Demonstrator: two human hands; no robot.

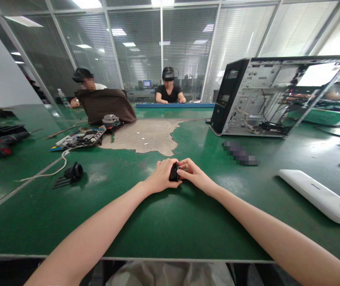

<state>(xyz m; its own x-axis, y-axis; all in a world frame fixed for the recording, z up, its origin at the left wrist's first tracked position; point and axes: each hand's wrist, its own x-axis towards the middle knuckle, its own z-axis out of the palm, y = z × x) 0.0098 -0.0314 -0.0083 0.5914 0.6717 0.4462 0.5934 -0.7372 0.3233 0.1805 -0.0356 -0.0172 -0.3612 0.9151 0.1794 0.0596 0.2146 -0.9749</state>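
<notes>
A small black boxy part (174, 173) is held just above the green tabletop, in front of my body. My left hand (159, 177) wraps around it from the left, the thumb below and the fingers over the top. From the right, the bent fingers of my right hand (194, 176) close on the part's right side. My fingers cover much of it, so its exact kind does not show. To the left lies another black plastic piece (74, 171), with a round end and thin prongs.
An opened computer case (256, 99) stands at the right, near a white flat device (319, 194) and a blurred dark object (240, 153). A circuit board (80, 138), a cable (64, 159) and a brown chair back (106, 105) are at the left. Several people sit beyond.
</notes>
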